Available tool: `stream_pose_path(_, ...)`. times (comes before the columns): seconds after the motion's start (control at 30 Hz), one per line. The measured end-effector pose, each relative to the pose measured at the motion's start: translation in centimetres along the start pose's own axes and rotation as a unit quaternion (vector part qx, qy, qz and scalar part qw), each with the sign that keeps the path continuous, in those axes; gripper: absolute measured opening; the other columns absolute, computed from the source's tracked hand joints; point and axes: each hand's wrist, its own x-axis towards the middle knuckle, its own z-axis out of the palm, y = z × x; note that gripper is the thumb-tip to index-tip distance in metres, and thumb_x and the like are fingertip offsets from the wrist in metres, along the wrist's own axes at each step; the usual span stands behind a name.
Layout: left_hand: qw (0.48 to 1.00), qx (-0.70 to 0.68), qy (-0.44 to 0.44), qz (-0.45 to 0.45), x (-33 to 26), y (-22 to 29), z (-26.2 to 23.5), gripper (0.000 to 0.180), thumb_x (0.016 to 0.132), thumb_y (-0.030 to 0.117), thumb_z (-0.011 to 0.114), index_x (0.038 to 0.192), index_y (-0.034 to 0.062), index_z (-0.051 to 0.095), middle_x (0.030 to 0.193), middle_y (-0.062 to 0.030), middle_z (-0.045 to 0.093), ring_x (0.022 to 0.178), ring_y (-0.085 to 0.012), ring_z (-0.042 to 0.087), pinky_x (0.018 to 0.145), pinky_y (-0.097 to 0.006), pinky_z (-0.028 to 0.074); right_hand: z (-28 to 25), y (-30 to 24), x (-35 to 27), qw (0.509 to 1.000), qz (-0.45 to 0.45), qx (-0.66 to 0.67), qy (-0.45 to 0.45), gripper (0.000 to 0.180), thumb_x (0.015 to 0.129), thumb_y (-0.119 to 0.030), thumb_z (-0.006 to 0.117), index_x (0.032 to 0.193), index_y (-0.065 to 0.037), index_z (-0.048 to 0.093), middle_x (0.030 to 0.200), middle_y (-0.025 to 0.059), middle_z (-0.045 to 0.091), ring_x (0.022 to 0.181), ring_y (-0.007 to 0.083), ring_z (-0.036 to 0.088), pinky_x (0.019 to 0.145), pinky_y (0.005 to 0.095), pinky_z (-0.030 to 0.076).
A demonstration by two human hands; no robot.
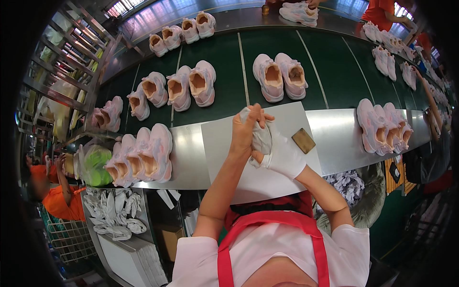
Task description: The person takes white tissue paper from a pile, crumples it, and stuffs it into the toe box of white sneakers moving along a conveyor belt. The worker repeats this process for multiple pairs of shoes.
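Observation:
A crumpled wad of grey-white paper is held between my two hands above a white sheet on the metal bench. My bare left hand wraps the wad's left side and top. From the right, my right hand, in a white glove with bare fingertips, grips its lower part; some fingers are hidden. Beside the glove, a brownish rectangular block lies on the sheet. Just beyond my hands, a pair of pale pink and white shoes stands on the green conveyor belt.
Pink shoes stand at the bench's left and right, with more shoes along the belt. Paper wads fill a left-hand shelf; a sack of crumpled paper sits below right. Co-workers in orange are at left and far right.

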Motion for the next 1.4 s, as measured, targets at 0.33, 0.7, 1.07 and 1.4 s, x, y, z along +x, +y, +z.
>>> stream_pose_path(0.33, 0.97, 0.198, 0.001, 0.14, 11.3, -5.5, -0.7, 0.025, 0.094, 0.016, 0.047, 0.11, -0.0019, 0.054, 0.106, -0.0141, 0.058, 0.101, -0.0229, 0.054, 0.092, -0.031, 0.041, -5.3, 2.6, 3.6, 0.927, 0.036, -0.349, 0.131, 0.03, 0.079, -0.022, 0.062, 0.101, -0.005, 0.051, 0.07, 0.0206, 0.06, 0.063, 0.0382, 0.06, 0.055, 0.0441, 0.049)
stream_pose_path(0.7, 0.776, 0.607, -0.152, 0.084, 24.0, -7.0, -2.6, 0.034, 0.087, 0.03, 0.059, 0.097, -0.0019, 0.06, 0.09, -0.0193, 0.065, 0.079, -0.0318, 0.064, 0.071, -0.037, 0.05, -7.5, 5.0, 17.6, 0.819, 0.143, -0.553, -0.059, 0.041, 0.07, -0.026, 0.066, 0.106, -0.007, 0.058, 0.091, 0.0204, 0.065, 0.088, 0.0338, 0.064, 0.076, 0.039, 0.051)
stream_pose_path(1.07, 0.778, 0.609, -0.133, 0.082, 23.5, -7.4, -2.5, 0.032, 0.086, 0.03, 0.054, 0.094, 0.0002, 0.062, 0.093, -0.0229, 0.063, 0.087, -0.0374, 0.061, 0.075, -0.043, 0.048, -6.3, 9.0, 22.0, 0.678, 0.188, -0.671, -0.235, 0.031, 0.082, -0.037, 0.054, 0.11, -0.029, 0.061, 0.119, -0.0076, 0.056, 0.114, 0.0113, 0.046, 0.098, 0.0319, 0.033)
stream_pose_path(1.4, 0.75, 0.628, -0.205, 0.019, 23.4, -7.0, -1.8, 0.074, 0.054, 0.028, 0.083, 0.117, 0.0067, 0.05, 0.111, -0.0192, 0.057, 0.097, -0.0335, 0.058, 0.087, -0.035, 0.047, -11.3, 7.0, 20.2, 0.884, 0.004, -0.452, -0.121, 0.055, 0.061, -0.02, 0.079, 0.109, -0.007, 0.057, 0.094, 0.0179, 0.063, 0.092, 0.033, 0.062, 0.075, 0.0382, 0.051)
